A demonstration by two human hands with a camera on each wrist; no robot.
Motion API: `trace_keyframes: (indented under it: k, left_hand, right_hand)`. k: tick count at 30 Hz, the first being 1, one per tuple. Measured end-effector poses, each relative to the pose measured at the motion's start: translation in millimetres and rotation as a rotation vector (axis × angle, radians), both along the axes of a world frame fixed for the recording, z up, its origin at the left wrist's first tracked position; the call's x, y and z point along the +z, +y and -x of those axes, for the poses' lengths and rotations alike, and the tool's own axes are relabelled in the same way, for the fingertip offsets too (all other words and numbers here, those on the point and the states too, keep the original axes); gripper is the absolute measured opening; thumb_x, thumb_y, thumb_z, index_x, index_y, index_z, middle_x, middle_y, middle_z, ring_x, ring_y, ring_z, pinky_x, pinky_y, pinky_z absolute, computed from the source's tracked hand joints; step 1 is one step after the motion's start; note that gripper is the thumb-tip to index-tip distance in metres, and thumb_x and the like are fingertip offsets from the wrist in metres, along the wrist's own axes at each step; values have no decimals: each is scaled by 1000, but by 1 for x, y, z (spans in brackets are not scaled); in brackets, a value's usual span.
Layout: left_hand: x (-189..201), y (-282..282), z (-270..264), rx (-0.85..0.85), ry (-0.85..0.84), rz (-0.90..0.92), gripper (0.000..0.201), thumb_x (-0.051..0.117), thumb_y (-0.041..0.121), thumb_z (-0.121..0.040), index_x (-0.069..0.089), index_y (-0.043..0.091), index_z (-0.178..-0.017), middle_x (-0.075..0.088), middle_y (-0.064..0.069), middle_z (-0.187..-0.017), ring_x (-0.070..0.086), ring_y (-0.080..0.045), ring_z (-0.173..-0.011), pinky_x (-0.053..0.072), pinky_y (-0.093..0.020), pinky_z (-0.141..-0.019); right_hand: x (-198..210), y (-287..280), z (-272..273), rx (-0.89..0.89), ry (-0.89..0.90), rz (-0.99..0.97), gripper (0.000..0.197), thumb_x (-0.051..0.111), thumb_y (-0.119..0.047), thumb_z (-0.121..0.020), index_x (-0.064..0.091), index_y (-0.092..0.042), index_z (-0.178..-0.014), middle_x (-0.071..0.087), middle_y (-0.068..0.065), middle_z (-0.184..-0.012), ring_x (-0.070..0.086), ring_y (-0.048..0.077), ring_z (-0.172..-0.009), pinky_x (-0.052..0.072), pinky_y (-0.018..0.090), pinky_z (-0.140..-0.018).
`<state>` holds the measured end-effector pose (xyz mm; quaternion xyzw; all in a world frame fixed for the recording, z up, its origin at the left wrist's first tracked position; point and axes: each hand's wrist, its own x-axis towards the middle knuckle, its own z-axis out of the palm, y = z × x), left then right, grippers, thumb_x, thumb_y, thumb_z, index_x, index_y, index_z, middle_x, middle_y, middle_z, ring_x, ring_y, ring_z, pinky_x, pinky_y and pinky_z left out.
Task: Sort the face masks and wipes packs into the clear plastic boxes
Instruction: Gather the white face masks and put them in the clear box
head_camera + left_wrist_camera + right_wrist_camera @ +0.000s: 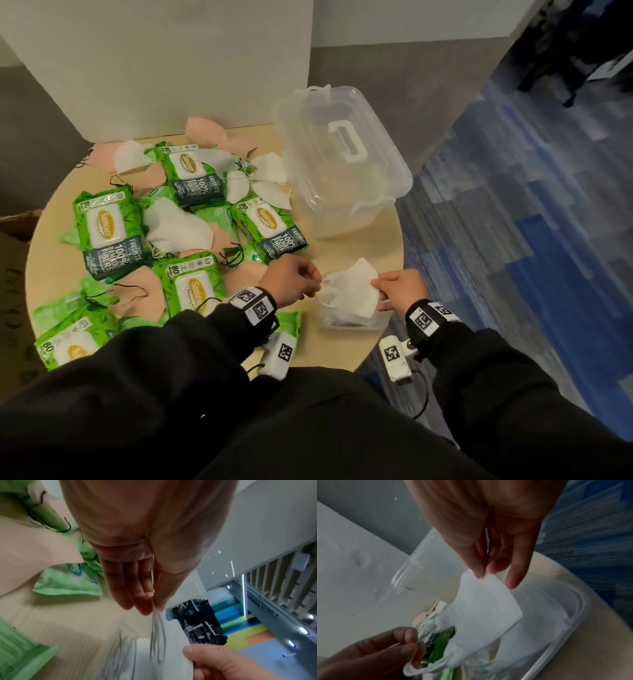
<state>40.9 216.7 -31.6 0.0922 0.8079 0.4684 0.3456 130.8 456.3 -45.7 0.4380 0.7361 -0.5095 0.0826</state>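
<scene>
While both hands (294, 281) (399, 286) pinch a white mask (352, 289), wipes packs (109, 229) litter the round table (349, 246) beside blue carpet (513, 240).

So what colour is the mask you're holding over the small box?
White mask, clearest in the head view.

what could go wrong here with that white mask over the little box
The white mask is held only by light pinches: the left hand on an ear loop, the right hand on one corner. A slip could drop it outside the small clear box.

That box sits near the table edge, so pushing the mask in might nudge it toward the floor.

The loop could snag on the box rim, leaving the mask hanging out.
</scene>
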Motion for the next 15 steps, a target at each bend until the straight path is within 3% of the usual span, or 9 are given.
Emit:
trace_keyframes:
  k: [5, 9, 15]
  left_hand:
    - [-14, 31, -7, -1, 13, 100, 8, 78, -1, -82, 75, 7, -81, 76, -7, -71, 70, -10, -56, 60, -27, -57]
    - [-23, 40, -11, 4, 10, 160, 13, 79, 0, -82, 74, 11, -77, 76, -6, -71, 72, -14, -58, 62, -31, -59]
    - [-32, 43, -14, 44, -1, 196, 6, 78, -2, -84, 76, 4, -82, 77, -12, -75, 72, -16, -59, 65, -36, -64]
  right_hand:
    - [-6, 14, 6, 124, -100, -75, 10, 80, -2, -82, 74, -8, -87, 71, 15, -69, 66, 19, -51, 62, 38, -53]
    - [-12, 16, 13, 228, -141, -132, 11, 77, -1, -83, 69, -8, -82, 72, 15, -73, 69, 19, -51, 62, 39, -52]
    - [-18, 18, 13, 395, -169, -223, 15, 72, -2, -85, 61, -12, -87, 70, 13, -80, 72, 20, -51, 62, 41, -50]
